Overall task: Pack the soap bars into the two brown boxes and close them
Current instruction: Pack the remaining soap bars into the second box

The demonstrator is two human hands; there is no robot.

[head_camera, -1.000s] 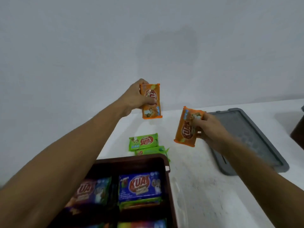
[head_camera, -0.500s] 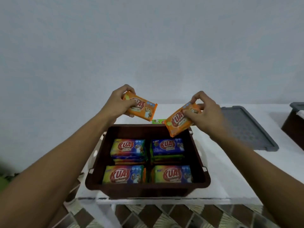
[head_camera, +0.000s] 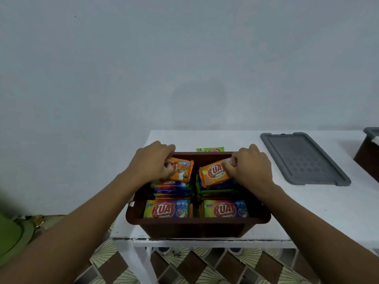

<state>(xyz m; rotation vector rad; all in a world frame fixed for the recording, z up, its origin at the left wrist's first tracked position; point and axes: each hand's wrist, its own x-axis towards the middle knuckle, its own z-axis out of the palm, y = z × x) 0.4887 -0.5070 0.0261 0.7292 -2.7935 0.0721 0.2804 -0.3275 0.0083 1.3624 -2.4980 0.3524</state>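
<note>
Both hands (head_camera: 152,160) (head_camera: 249,167) lowered orange soap bars (head_camera: 181,170) (head_camera: 214,173) from above into brown box (head_camera: 196,221), onto rear stacks.

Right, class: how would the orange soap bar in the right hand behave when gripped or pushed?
Probably stiff: the orange soap bar holds its blocky shape though the right hand pinches only one end. Its glossy wrapper may be slightly slippery. Flat-faced, it should stack rather than roll, like the bars in the brown box.

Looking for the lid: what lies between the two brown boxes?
In the head view, the grey lid lies flat on the white table between them.
</note>
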